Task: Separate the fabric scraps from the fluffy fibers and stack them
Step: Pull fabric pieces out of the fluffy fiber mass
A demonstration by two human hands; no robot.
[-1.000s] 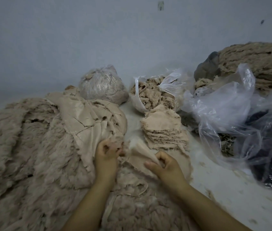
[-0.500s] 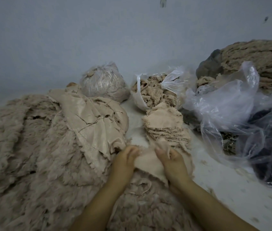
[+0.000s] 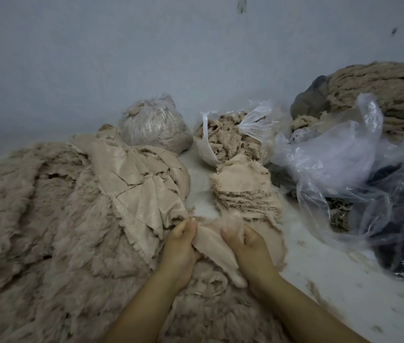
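Left hand (image 3: 180,246): bare, no glove or ring
Right hand (image 3: 251,246): bare, no glove or ring
Forearms: bare, no sleeves showing

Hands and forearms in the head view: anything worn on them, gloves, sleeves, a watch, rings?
Nothing worn that shows. The left hand and right hand are bare, without gloves, and both forearms are bare down to the bottom edge of the frame, so no sleeve or cuff is visible. No watch, bracelet or ring can be made out, though the dim light and curled fingers could hide a thin ring.
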